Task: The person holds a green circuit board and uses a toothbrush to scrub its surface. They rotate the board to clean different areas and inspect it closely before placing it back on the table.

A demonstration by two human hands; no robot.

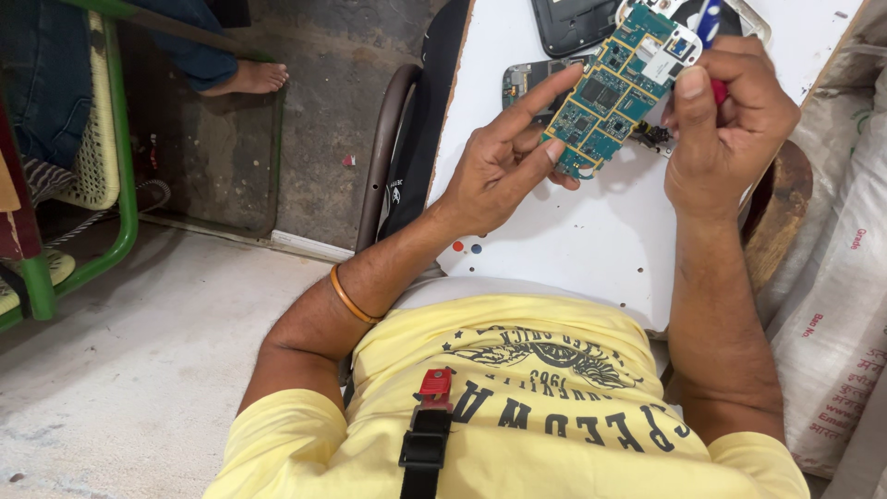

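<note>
Yellow printed T-shirt [517, 407] nearest the lens, crossed by black strap [426, 444] with red clip. Beyond it, white bench [591, 231], bare at the near part, bearing parts at the far edge. Pale woven sack [832, 305] just beside the bench on the right. Green-framed chair [92, 157] well apart on the left, standing on grey floor [139, 370]; bare foot of another person [245, 79] resting beyond it.

Left hand [504, 162] raised over the bench, grasping green circuit board [614, 88] by its lower end between thumb and fingers, forefinger laid along the board's upper-left edge. Board tilted, long axis running up to the right, held clear of the bench surface. Orange bangle [351, 296] on the left wrist.

Right hand [725, 120] clenched on red-and-blue tool [710, 23], thumb upright, touching the board's right edge. Tool tip hidden behind the fingers.

Dark phone housing [573, 23] lying flat at the bench's far edge, just beyond the board. Second dark part [519, 83] partly hidden under the left forefinger.
</note>
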